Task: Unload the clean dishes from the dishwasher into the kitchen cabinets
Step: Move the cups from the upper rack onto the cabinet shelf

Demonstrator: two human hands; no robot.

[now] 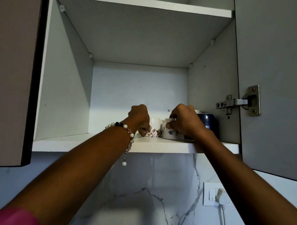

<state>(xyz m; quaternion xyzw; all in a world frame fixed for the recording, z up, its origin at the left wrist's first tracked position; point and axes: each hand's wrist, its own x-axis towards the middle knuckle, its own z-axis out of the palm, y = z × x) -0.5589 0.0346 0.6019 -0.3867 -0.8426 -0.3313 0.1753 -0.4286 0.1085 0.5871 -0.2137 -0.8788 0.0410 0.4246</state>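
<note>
Hands (140, 119) (185, 122) grip floral cups (153, 132) (169, 133) on cabinet shelf (164, 144).

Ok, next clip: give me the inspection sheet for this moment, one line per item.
Surface: white cabinet shelf, bare on its left part; upper shelf seen from below only.
Job's things: two floral mugs, left floral mug and right floral mug, standing on the shelf; a plain white cup behind them.
Clutter: dark blue mug at the shelf's right end.
Hands: left hand closed on the left floral mug; right hand closed on the right floral mug.
Cables: white plug and cord at the wall socket below.
Surroundings: both cabinet doors open, hinge, marble-look wall.
</note>
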